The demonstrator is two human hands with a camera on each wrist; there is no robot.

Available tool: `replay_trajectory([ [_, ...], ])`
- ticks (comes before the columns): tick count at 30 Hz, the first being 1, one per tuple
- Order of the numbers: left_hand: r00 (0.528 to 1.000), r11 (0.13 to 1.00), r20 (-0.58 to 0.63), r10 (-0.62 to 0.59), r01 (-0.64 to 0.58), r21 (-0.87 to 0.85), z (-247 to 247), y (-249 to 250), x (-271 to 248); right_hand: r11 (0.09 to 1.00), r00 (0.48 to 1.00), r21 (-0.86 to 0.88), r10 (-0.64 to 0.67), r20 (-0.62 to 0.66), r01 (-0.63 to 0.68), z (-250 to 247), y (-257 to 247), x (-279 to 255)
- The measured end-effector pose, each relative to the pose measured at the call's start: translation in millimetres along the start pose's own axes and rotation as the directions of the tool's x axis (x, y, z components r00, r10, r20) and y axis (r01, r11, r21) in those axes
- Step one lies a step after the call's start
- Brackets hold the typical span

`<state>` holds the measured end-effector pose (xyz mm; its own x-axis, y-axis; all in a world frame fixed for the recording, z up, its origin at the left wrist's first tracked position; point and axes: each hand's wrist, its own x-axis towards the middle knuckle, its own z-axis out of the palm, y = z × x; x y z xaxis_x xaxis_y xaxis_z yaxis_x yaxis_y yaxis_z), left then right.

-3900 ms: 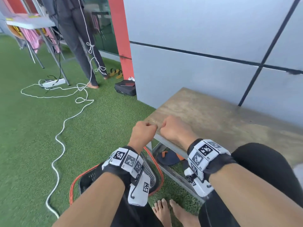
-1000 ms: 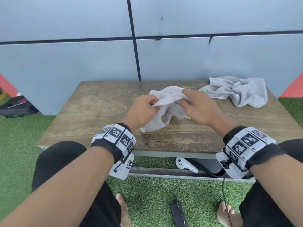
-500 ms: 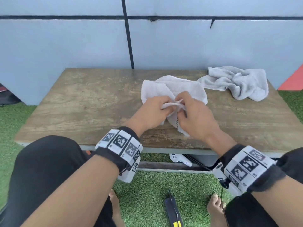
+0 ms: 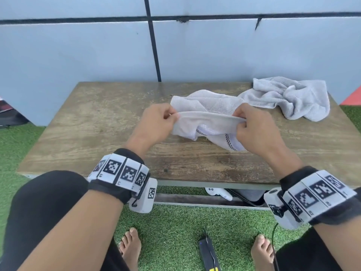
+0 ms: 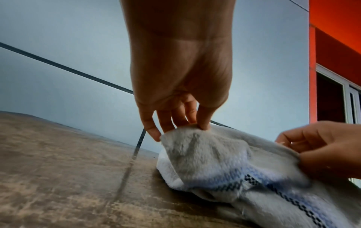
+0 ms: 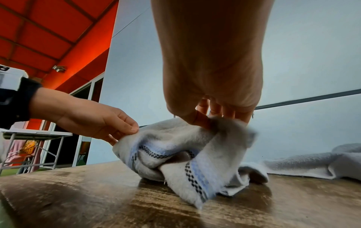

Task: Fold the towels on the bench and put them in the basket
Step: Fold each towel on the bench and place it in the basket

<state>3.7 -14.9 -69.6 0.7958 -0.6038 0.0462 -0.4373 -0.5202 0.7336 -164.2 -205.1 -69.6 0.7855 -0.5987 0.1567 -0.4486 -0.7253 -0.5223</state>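
A pale grey towel with a blue, black-checked band lies bunched on the wooden bench. My left hand pinches one end of its upper hem, and my right hand pinches the other end, so the hem is stretched between them just above the bench. The left wrist view has the left hand pinching the towel. From the right wrist, the right hand pinches the towel. A second crumpled grey towel lies at the bench's back right. No basket is in view.
A grey panelled wall stands right behind the bench. Green artificial grass lies below, with my bare feet, a black device and a white controller under the bench. A black bag sits at far left.
My hands have come apart from the middle of the towel, each pinching the hem, and pulled it taut between them. The second towel has not moved.
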Motion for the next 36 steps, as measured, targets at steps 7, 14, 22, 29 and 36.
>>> replay_trajectory([
  [7,0.997,0.996,-0.081,-0.010,0.003,-0.093,-4,-2,0,1.000,1.000,0.012,-0.002,0.000,0.002,1,8,6],
  [14,0.993,0.965,-0.107,-0.052,0.022,-0.260,-18,2,-1,0.999,0.992,0.043,-0.022,-0.121,0.027,-9,15,19],
  [22,0.967,0.998,-0.247,-0.060,0.050,-0.045,-16,-28,1,0.980,0.998,0.199,0.015,-0.069,-0.002,-2,19,27],
  [29,0.970,0.965,0.239,0.041,-0.100,0.242,41,-46,-10,0.995,0.983,0.078,-0.075,0.170,0.062,48,23,12],
  [36,0.943,0.977,0.258,0.208,-0.210,-0.018,31,-32,-16,0.974,0.895,0.212,-0.166,0.414,0.083,39,10,11],
])
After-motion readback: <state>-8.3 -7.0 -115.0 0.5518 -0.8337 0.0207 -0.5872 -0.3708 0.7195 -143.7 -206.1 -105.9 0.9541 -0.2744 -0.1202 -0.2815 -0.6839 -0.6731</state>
